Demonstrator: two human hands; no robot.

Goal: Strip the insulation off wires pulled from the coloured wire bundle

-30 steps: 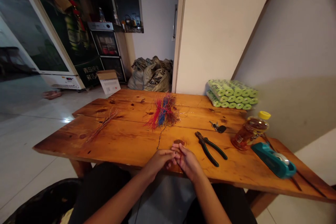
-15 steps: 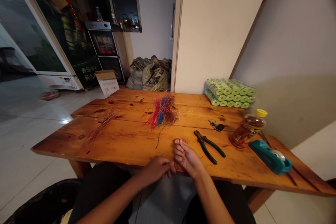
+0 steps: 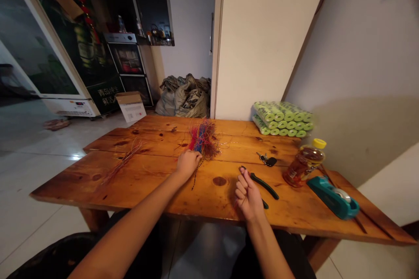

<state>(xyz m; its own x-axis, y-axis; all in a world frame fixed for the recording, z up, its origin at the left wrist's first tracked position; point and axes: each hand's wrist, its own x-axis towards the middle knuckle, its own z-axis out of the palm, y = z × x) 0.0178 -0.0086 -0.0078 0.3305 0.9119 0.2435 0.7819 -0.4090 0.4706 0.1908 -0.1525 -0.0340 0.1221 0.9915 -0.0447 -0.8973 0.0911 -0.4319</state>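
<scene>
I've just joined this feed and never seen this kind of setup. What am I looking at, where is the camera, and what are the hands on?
There is no machine here: a camera on a person's head looks forward and down at their own two bare hands over a wooden table. The left hand reaches into a bundle of coloured wires. The right hand is curled into a loose fist beside the pliers; whether it holds anything is unclear. Also on the table: keys, a bottle, a teal tape dispenser, green rolls and loose wire strands.
</scene>
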